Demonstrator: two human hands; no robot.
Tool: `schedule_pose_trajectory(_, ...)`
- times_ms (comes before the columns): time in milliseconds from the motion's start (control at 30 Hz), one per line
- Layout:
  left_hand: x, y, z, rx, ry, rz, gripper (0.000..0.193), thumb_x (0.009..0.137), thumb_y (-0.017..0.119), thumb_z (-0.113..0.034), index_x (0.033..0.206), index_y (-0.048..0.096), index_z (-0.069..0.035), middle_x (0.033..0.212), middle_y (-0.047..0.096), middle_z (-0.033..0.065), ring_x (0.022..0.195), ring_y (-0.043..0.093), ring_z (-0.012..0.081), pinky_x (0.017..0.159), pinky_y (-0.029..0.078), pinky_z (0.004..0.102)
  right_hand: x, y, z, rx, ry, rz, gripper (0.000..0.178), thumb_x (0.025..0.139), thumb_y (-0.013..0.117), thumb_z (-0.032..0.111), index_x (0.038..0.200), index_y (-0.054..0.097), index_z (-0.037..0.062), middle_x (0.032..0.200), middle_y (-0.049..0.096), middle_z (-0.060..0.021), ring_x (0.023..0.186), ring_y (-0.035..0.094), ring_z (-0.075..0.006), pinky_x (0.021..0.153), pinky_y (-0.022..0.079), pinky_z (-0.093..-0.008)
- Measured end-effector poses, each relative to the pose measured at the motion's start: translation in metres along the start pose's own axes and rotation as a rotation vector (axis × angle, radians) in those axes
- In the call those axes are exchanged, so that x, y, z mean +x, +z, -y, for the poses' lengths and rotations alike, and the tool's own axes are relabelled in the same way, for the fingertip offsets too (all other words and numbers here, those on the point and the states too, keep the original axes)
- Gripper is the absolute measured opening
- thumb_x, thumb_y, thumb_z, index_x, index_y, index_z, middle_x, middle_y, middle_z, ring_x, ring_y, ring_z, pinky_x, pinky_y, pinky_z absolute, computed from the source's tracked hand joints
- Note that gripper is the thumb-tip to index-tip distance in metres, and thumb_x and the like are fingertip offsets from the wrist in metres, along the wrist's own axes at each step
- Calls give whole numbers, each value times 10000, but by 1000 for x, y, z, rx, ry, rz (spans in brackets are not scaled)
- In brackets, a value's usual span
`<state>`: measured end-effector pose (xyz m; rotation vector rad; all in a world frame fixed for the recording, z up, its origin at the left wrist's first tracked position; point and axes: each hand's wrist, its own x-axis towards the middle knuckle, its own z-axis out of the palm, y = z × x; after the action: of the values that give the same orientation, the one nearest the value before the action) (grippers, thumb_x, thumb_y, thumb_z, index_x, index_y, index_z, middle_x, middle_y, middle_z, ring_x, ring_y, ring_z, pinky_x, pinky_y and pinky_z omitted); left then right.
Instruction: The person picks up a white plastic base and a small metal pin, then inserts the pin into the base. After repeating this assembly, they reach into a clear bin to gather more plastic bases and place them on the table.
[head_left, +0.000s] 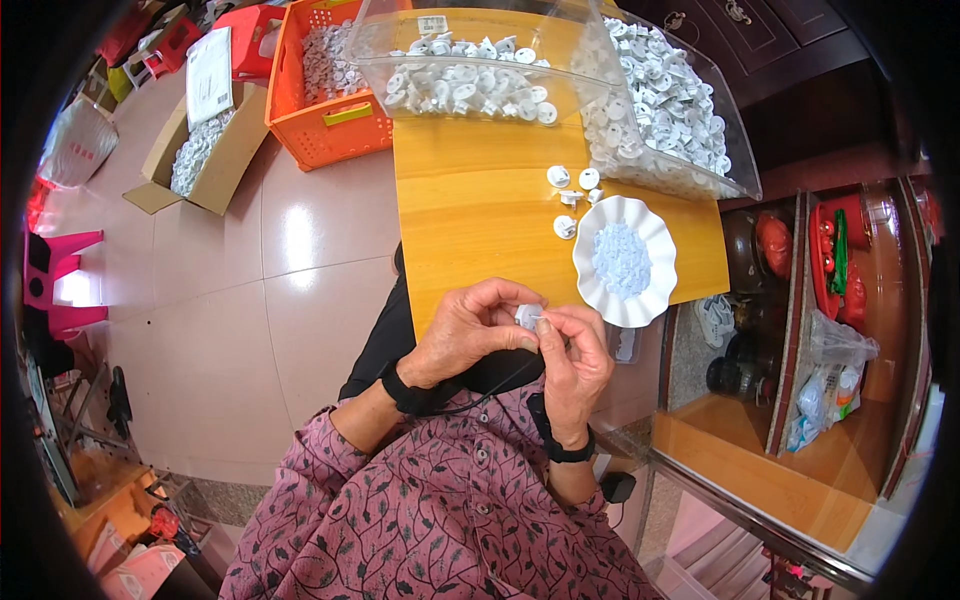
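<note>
Close to the table's near edge, my left hand (455, 330) pinches a small white plastic part (528, 316) with a rounded face between thumb and fingers. My right hand (575, 360) is closed in a pinch at the part's right side, its thumb and fingertip touching it. Whatever tiny piece those right fingertips hold is too small to make out. Just beyond my right hand stands a white scalloped plate (655, 240) with many small pale-blue pieces (622, 260) in it. Several loose white plastic parts (565, 227) lie beside the plate on the yellow wooden table (450, 220).
Clear plastic bins, one at the back (470, 75) and one at the back right (745, 180), hold heaps of white parts. An orange crate (335, 135) and a cardboard box (225, 165) with more stand at left. Open shelves (740, 420) flank the table's right side.
</note>
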<state>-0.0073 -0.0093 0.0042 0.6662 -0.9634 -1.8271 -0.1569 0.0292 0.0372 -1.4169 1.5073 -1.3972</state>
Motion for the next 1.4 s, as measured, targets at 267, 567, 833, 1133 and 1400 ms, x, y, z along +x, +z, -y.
schedule_pose_trajectory(267, 0, -1, 0, 74, 3, 1, 348, 827, 761, -11, 1148, 632, 29, 991, 688, 60, 858, 664, 90, 786, 564, 225, 0, -1, -1, 9, 12, 9, 62, 863, 697, -8, 911, 659, -18, 962, 623, -85, 890, 606, -166, 789, 485, -286)
schedule_pose_trajectory(567, -2, -6, 4, 169, 18, 1, 345, 821, 769, -24, 1137, 641, 27, 966, 690, 60, 825, 665, 87, 742, 554, 215, 1, -2, 2, 10, 7, 50, 64, 855, 703, -16, 908, 668, -18, 955, 625, -82, 873, 607, -156, 774, 483, -273)
schedule_pose_trajectory(833, -4, -7, 3, 239, 13, 3, 358, 812, 782, -48, 1140, 655, 19, 926, 694, 43, 792, 654, 69, 703, 541, 202, 0, -5, -1, -34, 12, 61, 69, 842, 695, -17, 905, 667, -18, 942, 648, -101, 858, 632, -176, 762, 497, -286)
schedule_pose_trajectory(1133, -5, -9, 6, 158, -34, -5, 365, 811, 776, -25, 1149, 649, 24, 932, 695, 52, 804, 662, 83, 735, 551, 209, -2, -4, 0, -89, -2, 61, 70, 836, 680, -21, 894, 641, -20, 923, 644, -113, 838, 636, -202, 748, 501, -307)
schedule_pose_trajectory(1400, -6, -10, 2, -50, -86, 18, 374, 817, 752, 29, 1169, 628, 47, 1021, 689, 98, 899, 674, 129, 825, 572, 258, -3, -2, 4, -91, -9, 61, 81, 840, 695, -6, 885, 628, -13, 913, 639, -107, 824, 629, -205, 730, 496, -310)
